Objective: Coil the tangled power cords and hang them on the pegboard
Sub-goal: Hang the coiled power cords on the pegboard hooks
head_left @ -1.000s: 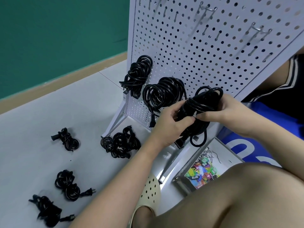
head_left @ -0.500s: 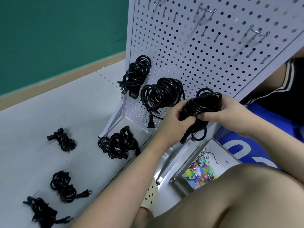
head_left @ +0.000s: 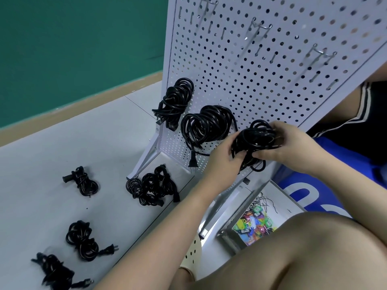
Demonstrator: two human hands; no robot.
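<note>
A white pegboard (head_left: pixel 272 76) stands tilted on the floor. Two black coiled cords hang on it: one at the left (head_left: pixel 176 101) and a larger one (head_left: pixel 207 126) lower, its plug dangling. I hold a third black coil (head_left: pixel 254 141) against the board's lower right. My left hand (head_left: pixel 225 158) grips its lower left side and my right hand (head_left: pixel 291 145) grips its right side. Several tangled black cords lie on the floor: a pile (head_left: pixel 152 187) by the board's foot, and bundles (head_left: pixel 83 181), (head_left: pixel 83 240), (head_left: pixel 54 271) to the left.
Empty metal hooks (head_left: pixel 259 26), (head_left: pixel 322 52) stick out of the upper board. A box with colourful items (head_left: pixel 253 227) lies behind the board's foot. My bare knee (head_left: pixel 293 254) fills the lower right. A green wall (head_left: pixel 73 49) stands at the back.
Both hands have carried the coil slightly up and towards the board's lower right. The coil's dangling end is tucked tighter under my hands.
</note>
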